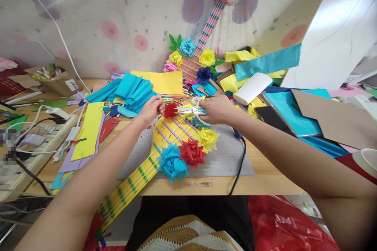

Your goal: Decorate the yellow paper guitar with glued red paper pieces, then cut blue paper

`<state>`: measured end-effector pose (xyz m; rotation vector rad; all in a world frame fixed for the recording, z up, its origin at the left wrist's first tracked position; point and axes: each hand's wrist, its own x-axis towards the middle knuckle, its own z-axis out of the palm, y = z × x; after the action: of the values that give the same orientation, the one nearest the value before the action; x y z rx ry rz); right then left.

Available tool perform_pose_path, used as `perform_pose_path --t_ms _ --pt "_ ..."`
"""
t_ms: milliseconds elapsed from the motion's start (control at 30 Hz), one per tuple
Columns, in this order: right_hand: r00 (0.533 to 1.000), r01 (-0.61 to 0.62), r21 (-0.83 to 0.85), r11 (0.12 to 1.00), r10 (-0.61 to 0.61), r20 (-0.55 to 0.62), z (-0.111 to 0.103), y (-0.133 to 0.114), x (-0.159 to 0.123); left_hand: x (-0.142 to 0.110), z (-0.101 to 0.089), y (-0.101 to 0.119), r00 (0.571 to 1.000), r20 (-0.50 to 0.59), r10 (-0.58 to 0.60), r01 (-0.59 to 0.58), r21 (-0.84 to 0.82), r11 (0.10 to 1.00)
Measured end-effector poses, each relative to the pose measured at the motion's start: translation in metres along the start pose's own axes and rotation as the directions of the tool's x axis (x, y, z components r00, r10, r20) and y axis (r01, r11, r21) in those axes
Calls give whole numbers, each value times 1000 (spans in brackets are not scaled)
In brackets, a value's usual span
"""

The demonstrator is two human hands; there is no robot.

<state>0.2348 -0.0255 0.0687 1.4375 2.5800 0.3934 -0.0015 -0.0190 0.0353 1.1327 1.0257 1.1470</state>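
At frame centre, scissors (188, 110) are held by the right hand (216, 109) and pointed at the red flower (171, 110), apparently for access; the left hand (152, 110) is curled beside it, whether gripping cannot be told.

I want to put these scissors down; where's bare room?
Bare: the grey mat between the yellow flower and black cord; the tabletop along its front, right of that cord. Crowded: the back, with blue paper and yellow sheets.
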Motion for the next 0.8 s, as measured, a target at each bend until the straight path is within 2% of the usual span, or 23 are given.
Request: perform_pose_path --t_ms 100,200,267,333,400,433,600,800 --pt "997 28 -22 999 -27 69 -4 -5 9 -1 -3 7 1000 -10 27 -28 -39 999" --pt "994 41 -29 999 -38 102 -8 -7 14 -4 -8 11 997 -79 19 -17 24 1000" --pt "996 20 -22 1000 -18 89 -9 -6 13 -5 -13 9 984 -180 21 5 141 990" --pt "997 -8 -13 1000 9 71 -9 -3 10 -3 -19 3 955 -286 77 23 333 943" --pt "999 -13 -3 1000 13 43 -9 -1 6 0 -25 -5 929 -330 168 31 522 852" --pt "1000 -2 3 1000 2 24 -9 0 4 2 -28 -8 919 -339 200 29 564 825" --pt "999 41 4 999 -41 7 -12 -6 6 4 -28 -2 892 -392 226 -19 466 884" --pt "995 87 6 996 -87 48 -11 -23 29 -3 -25 19 908 -357 219 -78 370 926"
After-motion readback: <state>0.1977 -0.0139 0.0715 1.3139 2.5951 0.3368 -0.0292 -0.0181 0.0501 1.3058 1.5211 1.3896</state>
